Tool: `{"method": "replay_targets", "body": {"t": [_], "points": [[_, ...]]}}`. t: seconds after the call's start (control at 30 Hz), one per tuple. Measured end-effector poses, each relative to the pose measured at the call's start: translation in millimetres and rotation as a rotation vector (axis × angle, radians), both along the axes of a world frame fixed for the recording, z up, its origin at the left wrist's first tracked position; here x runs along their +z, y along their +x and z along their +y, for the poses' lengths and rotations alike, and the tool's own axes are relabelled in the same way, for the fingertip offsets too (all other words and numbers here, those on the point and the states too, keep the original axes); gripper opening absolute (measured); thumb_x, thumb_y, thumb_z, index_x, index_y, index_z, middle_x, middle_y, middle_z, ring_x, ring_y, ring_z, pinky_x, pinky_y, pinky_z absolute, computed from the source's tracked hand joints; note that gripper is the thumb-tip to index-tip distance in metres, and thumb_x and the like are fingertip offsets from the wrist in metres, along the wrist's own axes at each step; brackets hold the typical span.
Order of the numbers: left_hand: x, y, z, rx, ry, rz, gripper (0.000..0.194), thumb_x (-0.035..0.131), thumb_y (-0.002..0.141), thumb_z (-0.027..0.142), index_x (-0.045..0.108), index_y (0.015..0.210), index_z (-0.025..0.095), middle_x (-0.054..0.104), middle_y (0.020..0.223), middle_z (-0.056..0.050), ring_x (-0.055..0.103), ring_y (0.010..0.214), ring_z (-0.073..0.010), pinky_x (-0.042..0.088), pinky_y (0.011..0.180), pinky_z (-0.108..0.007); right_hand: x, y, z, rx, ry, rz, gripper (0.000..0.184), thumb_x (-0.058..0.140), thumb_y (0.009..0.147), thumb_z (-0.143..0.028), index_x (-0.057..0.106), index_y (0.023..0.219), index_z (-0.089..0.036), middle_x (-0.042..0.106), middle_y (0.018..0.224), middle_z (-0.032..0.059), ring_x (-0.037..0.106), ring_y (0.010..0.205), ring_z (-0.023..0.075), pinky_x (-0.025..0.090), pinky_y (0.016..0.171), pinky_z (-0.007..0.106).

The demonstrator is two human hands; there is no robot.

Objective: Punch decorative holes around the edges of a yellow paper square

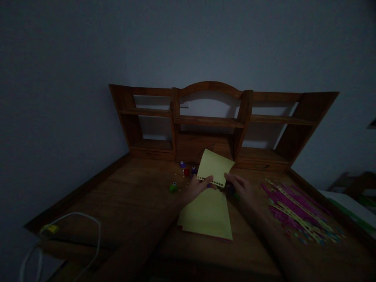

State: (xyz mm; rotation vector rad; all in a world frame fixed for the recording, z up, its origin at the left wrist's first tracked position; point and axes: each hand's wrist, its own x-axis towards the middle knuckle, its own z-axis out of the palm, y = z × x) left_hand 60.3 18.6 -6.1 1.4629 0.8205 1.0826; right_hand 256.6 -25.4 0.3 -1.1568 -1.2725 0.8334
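A yellow sheet of paper (216, 166) is held up over the desk, with a row of small punched shapes along its near edge. My left hand (197, 188) grips that edge at the left, thumb on top. At the right corner, my right hand (239, 186) pinches the same sheet. Below lies a stack of yellow paper (207, 215) with a thin reddish edge showing underneath. Around the hands sit small craft punches: a green one (173, 187), a red one (186, 172) and purple ones (182, 164). Something dark beneath my right hand is hard to make out.
Pink and yellow punched paper strips (293, 207) lie heaped at the right, with small coloured bits beside them. A wooden shelf unit (210, 122) stands along the desk's back. At the front left a white cable (98, 231) hangs over the edge near a yellow object (50, 228).
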Motion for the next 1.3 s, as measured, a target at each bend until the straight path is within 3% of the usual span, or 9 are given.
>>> {"method": "replay_targets", "body": {"t": [0.1, 0.23, 0.4, 0.5, 0.63, 0.9, 1.13, 1.3], "points": [[1.9, -6.8, 8.5, 0.174, -0.025, 0.023, 0.049, 0.056, 0.080, 0.059, 0.067, 0.069, 0.013, 0.053, 0.046, 0.000, 0.047, 0.044, -0.0120, 0.034, 0.047, -0.024, -2.8, 5.4, 3.6, -0.168, 0.144, -0.239, 0.026, 0.065, 0.080, -0.048, 0.074, 0.088, -0.025, 0.071, 0.093, 0.0062, 0.060, 0.093, 0.0273, 0.044, 0.087, 0.040], [6.9, -17.0, 12.7, 0.350, -0.046, -0.008, 0.050, 0.059, 0.077, 0.061, 0.066, 0.064, 0.014, 0.041, 0.041, 0.004, 0.036, 0.040, -0.0090, 0.028, 0.044, -0.023, -10.2, 9.8, 10.1, -0.163, 0.270, -0.532, 0.021, 0.063, 0.080, -0.034, 0.073, 0.096, -0.026, 0.069, 0.096, 0.0073, 0.057, 0.097, 0.0292, 0.041, 0.092, 0.044], [4.8, -18.5, 12.5, 0.329, -0.102, -0.064, 0.043, 0.066, 0.072, 0.057, 0.065, 0.066, 0.015, 0.043, 0.043, 0.004, 0.037, 0.041, -0.0088, 0.030, 0.044, -0.023, -15.6, 6.8, 10.4, 0.059, 0.349, -0.843, 0.056, 0.055, 0.073, -0.013, 0.058, 0.128, -0.024, 0.063, 0.121, 0.0079, 0.050, 0.116, 0.0283, 0.037, 0.100, 0.045], [3.6, -15.6, 10.5, 0.247, -0.119, -0.071, 0.043, 0.063, 0.074, 0.056, 0.061, 0.061, 0.015, 0.045, 0.043, 0.003, 0.039, 0.041, -0.0092, 0.031, 0.045, -0.023, -19.0, 6.0, 9.5, 0.131, 0.363, -0.941, 0.065, 0.052, 0.071, -0.009, 0.052, 0.134, -0.026, 0.058, 0.131, 0.0067, 0.045, 0.125, 0.0277, 0.031, 0.106, 0.048], [4.1, -13.8, 8.4, 0.178, -0.124, -0.068, 0.046, 0.059, 0.077, 0.053, 0.051, 0.051, 0.016, 0.045, 0.043, 0.002, 0.041, 0.041, -0.0091, 0.031, 0.047, -0.023, -25.9, 10.2, 12.4, 0.113, 0.345, -1.001, 0.061, 0.051, 0.073, -0.009, 0.053, 0.133, -0.024, 0.056, 0.132, 0.0086, 0.045, 0.126, 0.0278, 0.030, 0.107, 0.048], [-3.3, -15.6, 14.0, 0.166, -0.114, -0.053, 0.047, 0.056, 0.078, 0.051, 0.049, 0.046, 0.017, 0.047, 0.042, 0.001, 0.042, 0.042, -0.0094, 0.032, 0.051, -0.025, -33.1, 17.4, 16.9, 0.112, 0.333, -1.045, 0.066, 0.052, 0.074, -0.008, 0.049, 0.137, -0.025, 0.055, 0.134, 0.0081, 0.044, 0.128, 0.0275, 0.031, 0.108, 0.047], [-4.4, -12.7, 13.3, 0.149, -0.090, -0.053, 0.039, 0.065, 0.073, 0.052, 0.065, 0.065, 0.013, 0.049, 0.047, 0.003, 0.044, 0.045, -0.0097, 0.032, 0.051, -0.024, -39.0, 22.1, 23.6, 0.108, 0.344, -0.993, 0.049, 0.052, 0.084, -0.013, 0.055, 0.131, -0.026, 0.058, 0.130, 0.0089, 0.048, 0.124, 0.0274, 0.035, 0.106, 0.047], [-6.4, -9.5, 13.0, 0.123, -0.055, -0.097, 0.037, 0.071, 0.070, 0.050, 0.064, 0.069, 0.013, 0.053, 0.052, 0.001, 0.046, 0.048, -0.0110, 0.034, 0.050, -0.025, -38.5, 19.2, 23.3, 0.039, 0.338, -0.874, 0.046, 0.058, 0.083, -0.020, 0.057, 0.129, -0.026, 0.059, 0.125, 0.0113, 0.052, 0.117, 0.0303, 0.040, 0.100, 0.049]]}}
